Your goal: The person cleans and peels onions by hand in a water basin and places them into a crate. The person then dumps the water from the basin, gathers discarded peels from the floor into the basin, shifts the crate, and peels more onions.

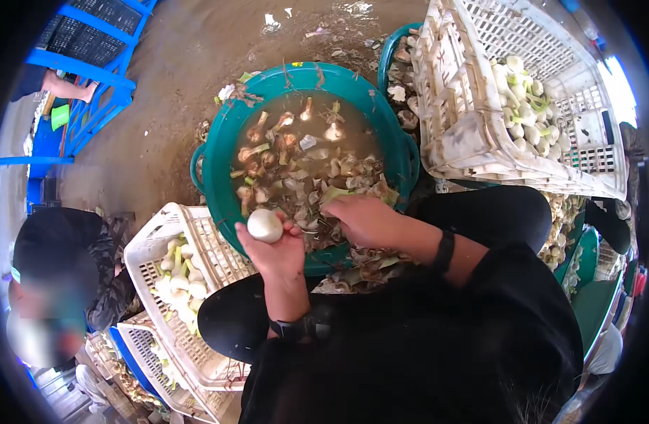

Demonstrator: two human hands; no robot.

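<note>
A smooth white bulb (265, 226) rests in my left hand (276, 254), its fingers curled around it over the near left rim of a green tub (218, 180). Murky water in the tub holds unpeeled bulbs (334, 132) and loose brown skins (338, 169). My right hand (363, 220) is closed over the tub's near right part, beside pale leafy scraps (381, 189); what it holds, if anything, is hidden.
White crates with peeled bulbs stand at the left (215, 240) and upper right (473, 134). A person in a dark cap (56, 247) is at the left. Blue metal frames (91, 74) stand at the upper left. Wet ground (176, 71) lies beyond the tub.
</note>
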